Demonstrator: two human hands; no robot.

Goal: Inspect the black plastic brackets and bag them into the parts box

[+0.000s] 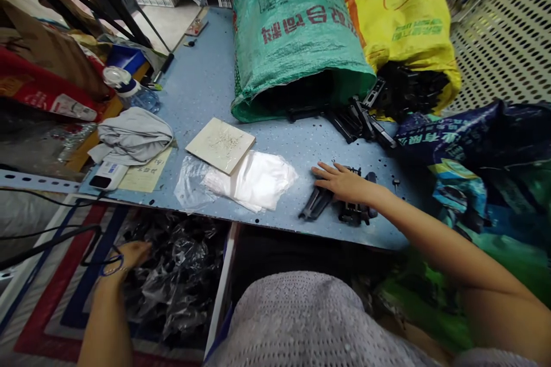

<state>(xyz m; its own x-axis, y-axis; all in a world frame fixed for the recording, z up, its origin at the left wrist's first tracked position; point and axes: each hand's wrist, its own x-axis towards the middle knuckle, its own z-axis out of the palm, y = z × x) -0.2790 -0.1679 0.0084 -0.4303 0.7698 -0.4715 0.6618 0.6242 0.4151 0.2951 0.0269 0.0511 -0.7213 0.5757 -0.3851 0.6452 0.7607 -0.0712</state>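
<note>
My right hand [346, 182] lies over black plastic parts [355, 212] near the table's front edge, its fingers spread and stretched out to the left. Long black pieces [317, 202] stick out beneath the fingers. Lower down on the left, my left hand [134, 253] reaches over a heap of black parts in clear plastic bags [183, 275] below the table's edge. Its fingers are blurred and partly hidden, so their grip does not show. Between the hands, a stack of clear plastic bags [262, 180] lies on the table, with a pale square tile [220, 144] on its left part.
A green woven sack [301, 40] opens toward me, with black strips [361, 120] spilling out. Beside it stand a yellow sack [404, 17] and a dark blue bag [482, 132]. At left are a grey cloth [133, 135], a water bottle [131, 89] and a white device [109, 175].
</note>
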